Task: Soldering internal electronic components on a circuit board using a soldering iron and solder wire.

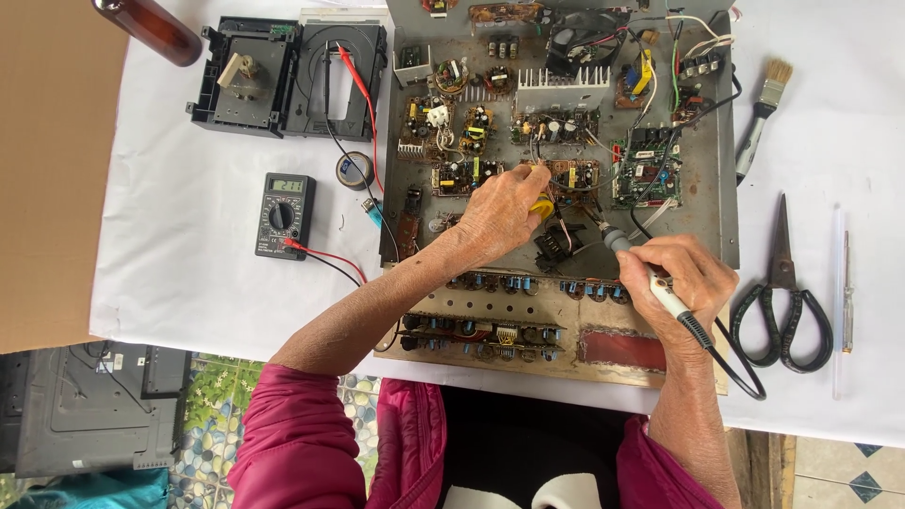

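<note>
Soldering on the chassis (726, 188). Right hand (683, 278) closed round the iron (660, 287), tip near the centre wires. Left hand (500, 212) pinching something yellow (542, 206), perhaps a solder reel. Next: steady tip contact at the joint.
</note>
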